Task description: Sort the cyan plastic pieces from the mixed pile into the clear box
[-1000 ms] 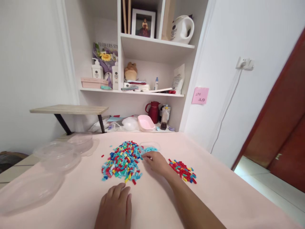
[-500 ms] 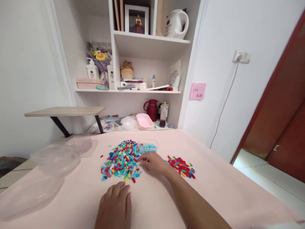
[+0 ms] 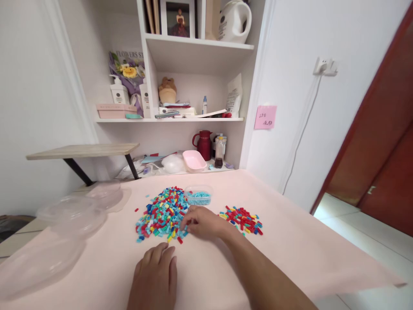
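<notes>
A large pile of small mixed-colour pieces (image 3: 161, 212) lies on the pink table (image 3: 290, 241). My right hand (image 3: 201, 223) rests at the pile's right edge, fingertips curled and pinching among the pieces; what they hold is too small to make out. My left hand (image 3: 155, 280) lies flat on the table near the front, fingers together and stretched, holding nothing. Behind the pile stands a small clear tub (image 3: 199, 196) holding light blue pieces. A smaller pile of mostly red pieces (image 3: 241, 218) lies to the right of my right hand.
Clear plastic lids and bowls (image 3: 74, 211) sit on the table's left side. Behind the table are shelves with a pink dish (image 3: 194, 160), a red jug (image 3: 204, 145) and bottles. A wooden shelf (image 3: 84, 150) juts out at left. A red door (image 3: 383, 142) stands at right.
My right hand drew back from near the clear tub toward the pile's lower right edge. The camera view tilted and shifted a little. The left hand stayed put.
</notes>
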A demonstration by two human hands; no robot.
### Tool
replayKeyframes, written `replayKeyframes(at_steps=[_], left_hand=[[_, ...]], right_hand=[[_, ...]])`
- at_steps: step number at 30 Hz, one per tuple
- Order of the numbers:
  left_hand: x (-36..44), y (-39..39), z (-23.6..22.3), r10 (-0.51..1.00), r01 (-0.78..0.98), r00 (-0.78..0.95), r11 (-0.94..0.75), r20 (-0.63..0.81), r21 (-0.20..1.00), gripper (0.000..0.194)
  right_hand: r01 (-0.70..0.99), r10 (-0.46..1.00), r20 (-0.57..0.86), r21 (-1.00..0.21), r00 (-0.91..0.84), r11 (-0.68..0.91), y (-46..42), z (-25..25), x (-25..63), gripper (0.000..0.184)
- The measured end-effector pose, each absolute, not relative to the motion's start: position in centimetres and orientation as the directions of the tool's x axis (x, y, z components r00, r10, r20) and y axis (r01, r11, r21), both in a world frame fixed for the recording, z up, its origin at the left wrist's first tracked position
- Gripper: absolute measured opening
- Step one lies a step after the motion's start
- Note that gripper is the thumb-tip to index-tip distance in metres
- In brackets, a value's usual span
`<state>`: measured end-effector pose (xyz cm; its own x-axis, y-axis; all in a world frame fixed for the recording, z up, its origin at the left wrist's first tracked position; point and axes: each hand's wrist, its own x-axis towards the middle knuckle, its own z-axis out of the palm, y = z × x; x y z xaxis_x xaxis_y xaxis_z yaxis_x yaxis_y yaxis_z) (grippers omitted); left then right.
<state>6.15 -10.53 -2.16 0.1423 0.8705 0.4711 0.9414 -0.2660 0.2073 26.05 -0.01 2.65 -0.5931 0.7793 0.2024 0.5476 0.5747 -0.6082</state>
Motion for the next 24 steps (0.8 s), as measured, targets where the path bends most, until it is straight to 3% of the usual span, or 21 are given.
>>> replayKeyframes(at_steps=[7, 13, 17, 24], left_hand=[[5.9, -10.2, -2.2, 0.879, 0.939, 0.159, -0.276, 0.449, 0.208, 0.040], [5.9, -10.2, -2.3, 0.882, 0.943, 0.160, -0.269, 0.443, 0.197, 0.039], [5.8, -10.2, -2.4, 0.865, 0.944, 0.175, -0.283, 0.470, 0.168, 0.039], [5.4, -9.9, -3.1, 0.802, 0.938, 0.213, -0.327, 0.558, 0.112, 0.035]], right_hand=[[0.599, 0.927, 0.067, -0.745, -0.369, 0.293, 1.2, 2.4, 26.7, 0.025], [0.631, 0.935, 0.002, -0.737, -0.355, 0.241, 1.0, 2.7, 27.2, 0.027], [0.668, 0.938, 0.039, -0.692, -0.345, 0.274, 0.9, 2.6, 27.0, 0.036], [0.805, 0.941, 0.130, -0.489, -0.313, 0.335, 0.4, 2.7, 25.7, 0.021]])
